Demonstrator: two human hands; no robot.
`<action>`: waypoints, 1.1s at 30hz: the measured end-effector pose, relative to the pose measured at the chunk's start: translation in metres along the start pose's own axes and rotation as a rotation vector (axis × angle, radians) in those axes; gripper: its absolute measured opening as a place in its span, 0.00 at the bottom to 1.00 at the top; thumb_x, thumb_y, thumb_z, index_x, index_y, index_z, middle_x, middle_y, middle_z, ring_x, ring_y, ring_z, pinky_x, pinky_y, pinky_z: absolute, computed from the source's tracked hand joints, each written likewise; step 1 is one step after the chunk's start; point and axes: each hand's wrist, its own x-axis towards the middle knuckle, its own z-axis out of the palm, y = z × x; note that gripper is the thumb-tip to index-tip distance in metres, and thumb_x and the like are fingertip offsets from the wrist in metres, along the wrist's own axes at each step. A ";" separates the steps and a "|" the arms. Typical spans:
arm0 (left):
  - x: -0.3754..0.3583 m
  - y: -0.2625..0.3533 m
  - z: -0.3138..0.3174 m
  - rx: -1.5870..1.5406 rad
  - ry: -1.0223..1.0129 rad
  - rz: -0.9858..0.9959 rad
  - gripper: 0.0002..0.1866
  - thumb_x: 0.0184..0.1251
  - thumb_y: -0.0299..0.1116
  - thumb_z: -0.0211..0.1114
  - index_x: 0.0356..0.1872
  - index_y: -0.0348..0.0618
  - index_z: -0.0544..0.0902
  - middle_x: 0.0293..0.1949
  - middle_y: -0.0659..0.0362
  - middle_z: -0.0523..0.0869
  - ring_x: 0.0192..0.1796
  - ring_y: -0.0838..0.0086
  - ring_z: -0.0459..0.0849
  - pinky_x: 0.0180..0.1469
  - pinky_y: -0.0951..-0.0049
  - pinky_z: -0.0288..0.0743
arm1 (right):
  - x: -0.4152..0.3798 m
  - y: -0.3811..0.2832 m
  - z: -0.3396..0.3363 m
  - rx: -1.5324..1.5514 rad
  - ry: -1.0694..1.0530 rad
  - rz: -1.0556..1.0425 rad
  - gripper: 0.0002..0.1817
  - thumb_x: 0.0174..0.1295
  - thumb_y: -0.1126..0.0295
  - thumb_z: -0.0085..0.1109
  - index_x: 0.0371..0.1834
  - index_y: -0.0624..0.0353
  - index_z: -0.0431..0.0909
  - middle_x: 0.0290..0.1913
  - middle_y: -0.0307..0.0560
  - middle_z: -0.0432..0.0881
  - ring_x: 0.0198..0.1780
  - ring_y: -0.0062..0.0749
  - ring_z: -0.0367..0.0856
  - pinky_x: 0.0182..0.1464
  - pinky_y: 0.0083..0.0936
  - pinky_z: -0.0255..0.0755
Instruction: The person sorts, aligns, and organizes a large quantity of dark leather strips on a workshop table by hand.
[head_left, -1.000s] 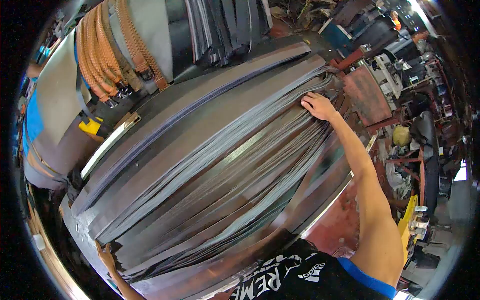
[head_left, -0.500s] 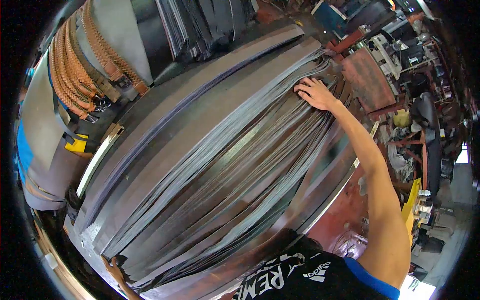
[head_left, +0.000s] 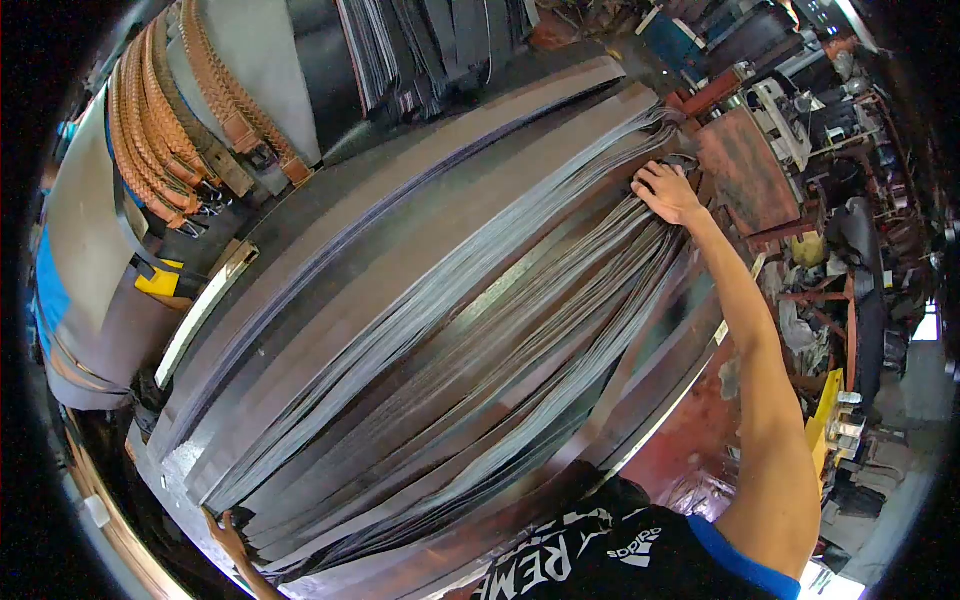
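Long thin grey and dark strips point(head_left: 430, 320), leather-like, lie in bundles lengthwise across a broad work table point(head_left: 165, 465). At the far right end of the middle bundle, my right hand point(head_left: 668, 192) has its fingers curled over the strips. My left hand point(head_left: 228, 535) is at the lower left end, its thumb and fingers around the strip ends; part of that grip is hidden. A separate dark purplish strip stack point(head_left: 350, 220) runs along the table's far side, apart from both hands.
Braided brown belts point(head_left: 140, 120) with buckles lie beyond the table at upper left, near rolled sheet material point(head_left: 80, 300). Black strips point(head_left: 430, 50) hang at the top. A rusty metal plate point(head_left: 745, 170) and cluttered machinery stand at right.
My right hand has shifted slightly right toward the strip ends, and its fingers have drawn in from a flatter spread. My left hand stays at the lower ends. The view has turned slightly.
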 end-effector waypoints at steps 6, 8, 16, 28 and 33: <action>-0.003 0.006 -0.002 -0.086 -0.002 -0.036 0.35 0.68 0.32 0.66 0.74 0.32 0.64 0.74 0.42 0.66 0.76 0.53 0.64 0.76 0.62 0.54 | 0.020 -0.010 -0.011 -0.112 -0.202 0.232 0.30 0.69 0.45 0.44 0.59 0.58 0.76 0.62 0.53 0.76 0.66 0.48 0.71 0.69 0.50 0.55; -0.005 0.011 -0.004 -0.075 0.000 -0.042 0.35 0.68 0.31 0.65 0.74 0.32 0.64 0.74 0.42 0.66 0.76 0.53 0.64 0.76 0.62 0.54 | 0.028 -0.002 -0.007 -0.121 -0.262 0.342 0.35 0.64 0.41 0.47 0.60 0.61 0.75 0.65 0.55 0.75 0.70 0.48 0.69 0.72 0.50 0.52; -0.005 0.006 -0.004 0.001 0.016 0.005 0.35 0.70 0.36 0.65 0.75 0.38 0.63 0.73 0.43 0.67 0.75 0.54 0.65 0.76 0.62 0.56 | 0.052 0.006 -0.004 -0.379 -0.377 0.446 0.44 0.61 0.34 0.42 0.69 0.59 0.72 0.71 0.53 0.72 0.75 0.46 0.62 0.74 0.52 0.46; -0.003 -0.010 -0.001 -0.054 -0.017 -0.069 0.35 0.67 0.30 0.66 0.74 0.35 0.64 0.73 0.42 0.68 0.75 0.54 0.65 0.75 0.63 0.57 | 0.071 0.052 -0.002 -0.524 -0.629 0.577 0.40 0.65 0.34 0.34 0.75 0.44 0.67 0.78 0.37 0.64 0.80 0.45 0.52 0.74 0.64 0.39; -0.001 -0.043 0.003 -0.096 -0.046 -0.127 0.36 0.66 0.29 0.66 0.74 0.36 0.64 0.74 0.44 0.67 0.76 0.55 0.64 0.76 0.64 0.55 | 0.065 0.119 0.037 -0.511 -0.260 0.608 0.38 0.64 0.39 0.40 0.64 0.56 0.79 0.71 0.49 0.73 0.79 0.47 0.53 0.74 0.61 0.39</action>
